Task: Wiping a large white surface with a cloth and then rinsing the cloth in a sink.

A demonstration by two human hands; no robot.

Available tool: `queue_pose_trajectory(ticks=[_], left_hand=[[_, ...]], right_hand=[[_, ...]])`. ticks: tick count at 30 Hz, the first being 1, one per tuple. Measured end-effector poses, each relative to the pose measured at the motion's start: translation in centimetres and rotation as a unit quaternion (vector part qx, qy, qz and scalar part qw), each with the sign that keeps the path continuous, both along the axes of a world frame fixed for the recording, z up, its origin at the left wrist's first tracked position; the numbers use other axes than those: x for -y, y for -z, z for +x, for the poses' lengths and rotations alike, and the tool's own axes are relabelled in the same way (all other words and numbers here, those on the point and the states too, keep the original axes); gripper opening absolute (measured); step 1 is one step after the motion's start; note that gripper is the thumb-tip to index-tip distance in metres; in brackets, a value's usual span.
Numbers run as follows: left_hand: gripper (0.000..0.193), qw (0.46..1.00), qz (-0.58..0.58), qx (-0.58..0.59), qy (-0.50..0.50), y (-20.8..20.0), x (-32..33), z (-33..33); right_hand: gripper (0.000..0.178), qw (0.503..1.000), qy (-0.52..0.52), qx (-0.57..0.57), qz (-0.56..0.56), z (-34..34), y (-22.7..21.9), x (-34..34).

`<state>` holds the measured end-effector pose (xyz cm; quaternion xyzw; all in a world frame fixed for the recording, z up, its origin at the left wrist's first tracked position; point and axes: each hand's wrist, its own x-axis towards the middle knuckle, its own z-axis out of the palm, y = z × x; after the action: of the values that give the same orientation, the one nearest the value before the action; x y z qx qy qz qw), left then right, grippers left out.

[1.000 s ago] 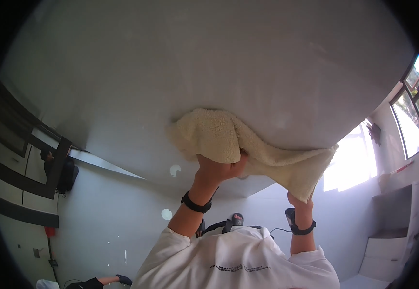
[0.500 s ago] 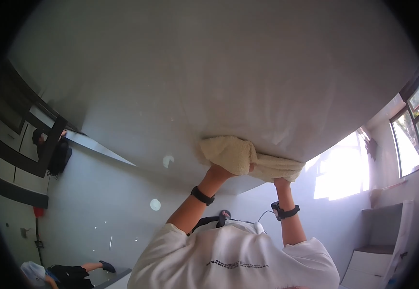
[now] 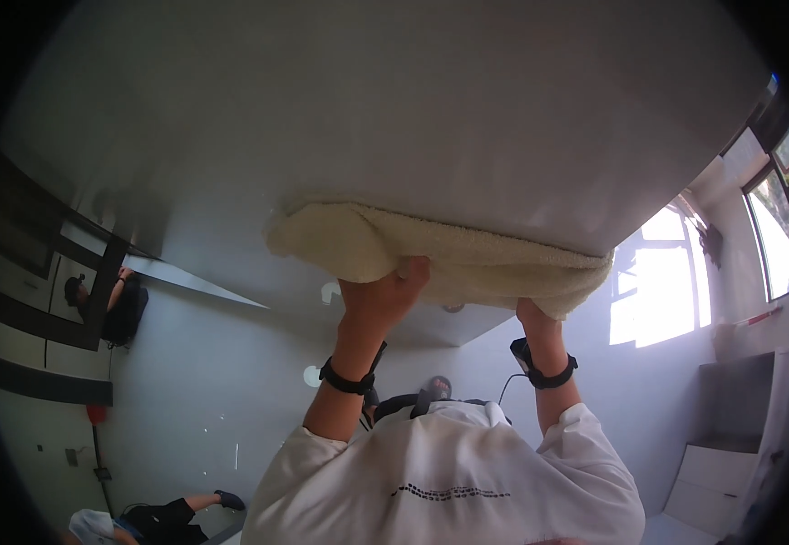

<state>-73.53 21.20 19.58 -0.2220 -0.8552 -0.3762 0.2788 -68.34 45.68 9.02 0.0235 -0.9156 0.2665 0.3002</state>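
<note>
A cream terry towel [image 3: 490, 256] lies stretched sideways along the near edge of a broad grey tabletop [image 3: 394, 118]. Its left end spreads flat on the surface, while the right part is folded in layers. My left hand [image 3: 385, 292] grips the towel's near side left of the middle, thumb on top and the other fingers mostly hidden. Near the right end, my right hand [image 3: 537, 314] is closed on the towel's near edge, its fingers covered by the cloth. Both wrists wear black bands.
Dark frames [image 3: 31, 372] stand at the left, with a person in dark clothes [image 3: 127, 300] beyond them. Another person [image 3: 154, 522] is at the lower left. A white cabinet [image 3: 708, 481] and a window [image 3: 773, 227] are on the right, near sunlit floor [image 3: 662, 295].
The towel, bunched and folded before, is now drawn out wider, mostly to the left. My left hand has moved left and somewhat farther forward, so my hands are farther apart.
</note>
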Motion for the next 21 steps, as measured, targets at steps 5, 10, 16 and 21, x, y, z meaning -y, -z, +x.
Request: queue_pose_trajectory(ticks=[5,10,16,21], left_hand=[[0.038,1.0,-0.012,-0.012,-0.026,5.4,-0.5,-0.4],[0.046,0.999,-0.034,0.023,-0.022,9.6,-0.5,0.8],[0.04,0.981,-0.144,0.131,-0.01,16.3,-1.0,4.0],[0.042,0.977,-0.163,0.104,0.086,21.9,-0.5,6.3]], right_hand=[[0.048,0.995,0.016,-0.086,-0.051,-0.9,3.1,0.5],[0.049,0.997,0.001,-0.058,-0.052,-1.1,7.5,0.4],[0.051,0.998,-0.02,-0.041,-0.043,5.9,13.3,-2.0],[0.052,0.998,-0.015,-0.042,-0.043,1.1,15.6,-1.7]])
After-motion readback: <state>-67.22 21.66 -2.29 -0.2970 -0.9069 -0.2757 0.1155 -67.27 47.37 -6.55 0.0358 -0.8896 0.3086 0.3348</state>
